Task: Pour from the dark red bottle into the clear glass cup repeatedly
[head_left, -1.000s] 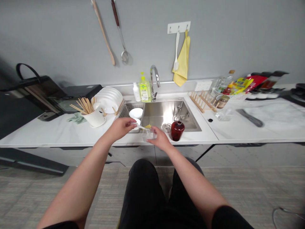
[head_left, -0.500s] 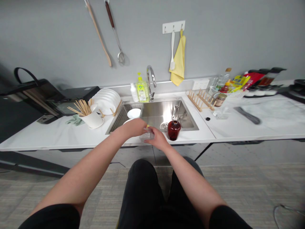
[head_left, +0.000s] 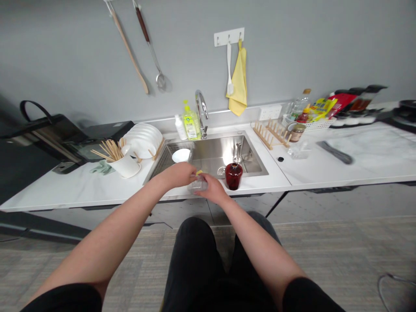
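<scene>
My right hand point(head_left: 211, 190) is wrapped round a small clear glass point(head_left: 198, 185) at the front edge of the steel sink point(head_left: 227, 156). My left hand point(head_left: 178, 174) is closed on a thin brush whose yellow tip point(head_left: 199, 172) shows at the mouth of the glass. A dark red jar point(head_left: 233, 176) stands on the counter rim just right of my right hand. A white bowl point(head_left: 181, 155) lies in the wire basket point(head_left: 162, 159) in the sink's left part.
Left of the sink are stacked white plates point(head_left: 143, 138) and a white cup of chopsticks point(head_left: 125, 164). Soap bottles point(head_left: 188, 123) flank the tap point(head_left: 200, 108). A wooden rack point(head_left: 271, 134), a jar, packets and a dark utensil point(head_left: 334, 152) lie to the right.
My left hand moved right, closing against the glass, so the brush handle is now hidden. The camera swung slightly right and down.
</scene>
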The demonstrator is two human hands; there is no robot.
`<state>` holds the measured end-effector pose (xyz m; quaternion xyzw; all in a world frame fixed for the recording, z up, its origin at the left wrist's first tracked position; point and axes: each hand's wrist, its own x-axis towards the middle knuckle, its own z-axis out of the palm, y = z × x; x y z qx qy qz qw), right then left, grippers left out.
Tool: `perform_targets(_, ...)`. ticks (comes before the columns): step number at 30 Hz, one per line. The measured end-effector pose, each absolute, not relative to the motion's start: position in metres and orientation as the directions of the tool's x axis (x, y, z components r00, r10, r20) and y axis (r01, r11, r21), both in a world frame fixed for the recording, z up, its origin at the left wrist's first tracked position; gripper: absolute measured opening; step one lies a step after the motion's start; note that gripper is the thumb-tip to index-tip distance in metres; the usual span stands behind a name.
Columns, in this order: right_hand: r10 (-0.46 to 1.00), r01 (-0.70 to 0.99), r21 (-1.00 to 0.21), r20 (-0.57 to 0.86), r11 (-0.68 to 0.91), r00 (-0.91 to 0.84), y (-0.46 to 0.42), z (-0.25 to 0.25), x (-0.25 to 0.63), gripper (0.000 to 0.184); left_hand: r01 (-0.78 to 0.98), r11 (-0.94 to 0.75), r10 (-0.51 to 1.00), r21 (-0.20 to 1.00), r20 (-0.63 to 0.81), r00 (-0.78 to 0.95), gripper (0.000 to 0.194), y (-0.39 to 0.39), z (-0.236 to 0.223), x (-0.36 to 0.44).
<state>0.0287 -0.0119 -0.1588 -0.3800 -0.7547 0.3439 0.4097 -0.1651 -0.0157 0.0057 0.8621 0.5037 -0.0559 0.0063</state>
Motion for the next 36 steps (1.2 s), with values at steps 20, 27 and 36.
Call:
perform_targets(20,0.865,0.300,-0.835,0.348,0.461,-0.361,-0.013,-0.155,0.030,0.085,0.861,-0.457,0.889,-0.222,-0.123,0.441,0.035,-0.031,0.018,-0.143)
perform_targets(27,0.859,0.288,-0.836,0.352,0.467,-0.371,-0.013,-0.155,0.031,0.089,0.852,-0.505,0.862,-0.141,-0.147,0.486,0.044,-0.030,0.021,-0.146)
perform_targets(36,0.854,0.279,-0.835,0.360,0.474,-0.375,-0.013,-0.154,0.032,0.087,0.821,-0.560,0.826,-0.109,-0.141,0.545,0.039,-0.027,0.012,-0.150)
